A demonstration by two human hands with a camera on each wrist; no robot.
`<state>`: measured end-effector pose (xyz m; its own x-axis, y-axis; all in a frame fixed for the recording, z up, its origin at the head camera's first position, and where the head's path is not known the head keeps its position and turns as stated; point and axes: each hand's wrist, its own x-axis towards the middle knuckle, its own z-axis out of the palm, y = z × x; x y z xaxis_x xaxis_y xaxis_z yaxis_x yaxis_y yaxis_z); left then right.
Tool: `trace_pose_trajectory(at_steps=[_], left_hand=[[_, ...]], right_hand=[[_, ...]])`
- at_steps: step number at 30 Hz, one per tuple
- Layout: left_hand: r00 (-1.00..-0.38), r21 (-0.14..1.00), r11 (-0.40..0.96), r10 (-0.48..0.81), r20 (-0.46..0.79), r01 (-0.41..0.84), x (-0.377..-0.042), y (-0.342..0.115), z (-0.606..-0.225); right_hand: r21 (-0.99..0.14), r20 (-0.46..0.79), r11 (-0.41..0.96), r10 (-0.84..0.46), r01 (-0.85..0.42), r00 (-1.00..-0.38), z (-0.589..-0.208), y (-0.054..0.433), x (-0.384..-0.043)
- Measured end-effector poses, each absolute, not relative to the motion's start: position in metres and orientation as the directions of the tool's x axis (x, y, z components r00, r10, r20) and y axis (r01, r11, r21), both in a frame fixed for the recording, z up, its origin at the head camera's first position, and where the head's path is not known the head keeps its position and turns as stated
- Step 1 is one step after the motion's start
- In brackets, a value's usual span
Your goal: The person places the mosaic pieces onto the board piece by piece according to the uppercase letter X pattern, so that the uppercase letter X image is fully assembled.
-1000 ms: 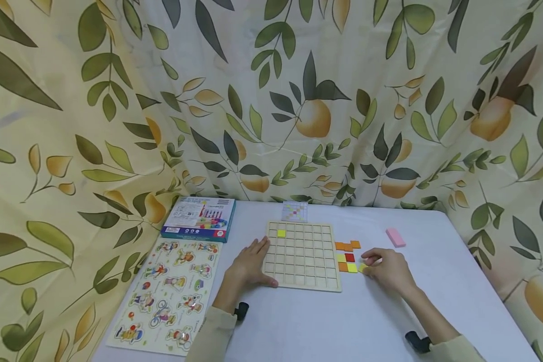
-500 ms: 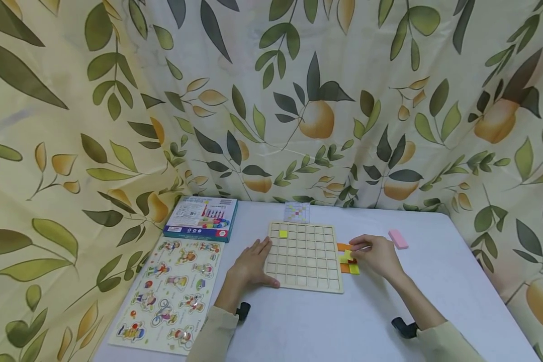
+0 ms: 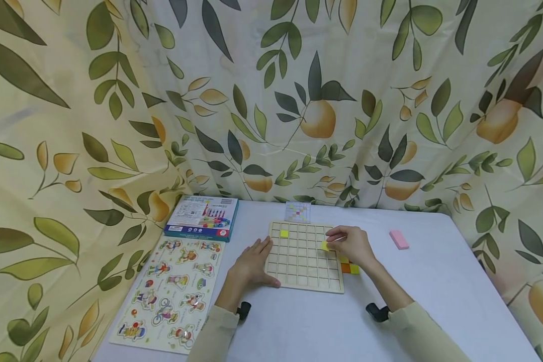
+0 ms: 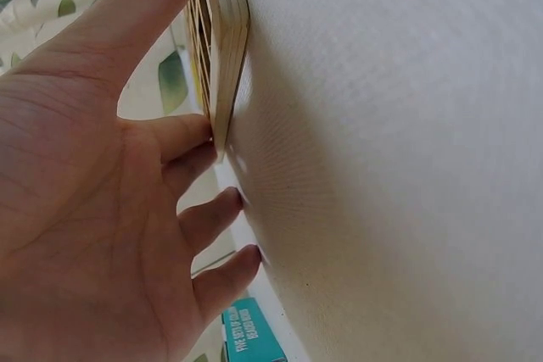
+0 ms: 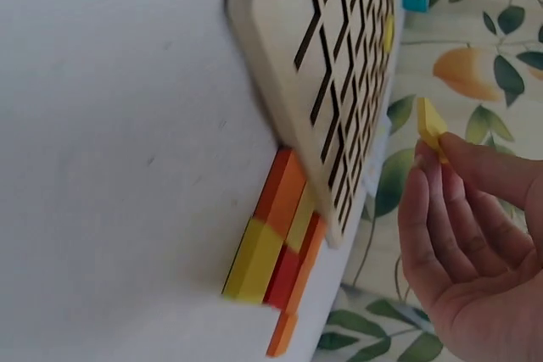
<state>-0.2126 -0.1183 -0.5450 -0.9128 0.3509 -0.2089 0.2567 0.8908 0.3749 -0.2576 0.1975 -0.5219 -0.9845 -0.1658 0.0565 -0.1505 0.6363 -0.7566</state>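
Observation:
A wooden grid board (image 3: 304,271) lies on the white table, with one yellow tile (image 3: 284,234) in its upper left part. My left hand (image 3: 250,264) rests along the board's left edge, fingers spread; the left wrist view shows thumb and fingertips at the board's side. Between thumb and fingers my right hand (image 3: 352,246) pinches another yellow tile (image 5: 430,127), held above the right part of the board. Beside the board's right edge sit orange, yellow and red tiles (image 5: 259,260), partly hidden by the right hand in the head view.
A small printed pattern card (image 3: 297,212) lies behind the board. To the left are a boxed set (image 3: 201,218) and a picture puzzle board (image 3: 167,296). A pink block (image 3: 398,240) lies to the right. A leaf-patterned curtain (image 3: 235,100) hangs behind the table.
My right hand has carried the pinched yellow tile leftward from beside the loose tiles to over the board. The left hand has stayed at the board's edge.

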Motion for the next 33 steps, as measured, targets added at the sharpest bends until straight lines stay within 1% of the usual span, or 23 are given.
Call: trace_pose_trajectory(at_steps=[9, 23, 28, 33], left_hand=[[-0.912, 0.374, 0.893, 0.347, -0.219, 0.25, -0.213, -0.119, -0.545], [-0.911, 0.367, 0.899, 0.337, -0.237, 0.238, -0.212, -0.118, -0.542], [-0.909, 0.36, 0.901, 0.341, -0.238, 0.244, -0.213, -0.118, -0.542], [-0.909, 0.364, 0.898, 0.343, -0.235, 0.245, -0.213, -0.119, -0.544]], right_hand=[[-0.794, 0.067, 0.58, -0.218, -0.185, -0.974, -0.527, 0.167, -0.272], [-0.799, 0.057, 0.575, -0.22, -0.177, -0.974, -0.542, 0.132, -0.288], [-0.802, 0.068, 0.563, -0.241, -0.197, -0.968, -0.545, 0.121, -0.293], [-0.797, 0.049, 0.576, -0.238, -0.182, -0.97, -0.549, 0.114, -0.296]])
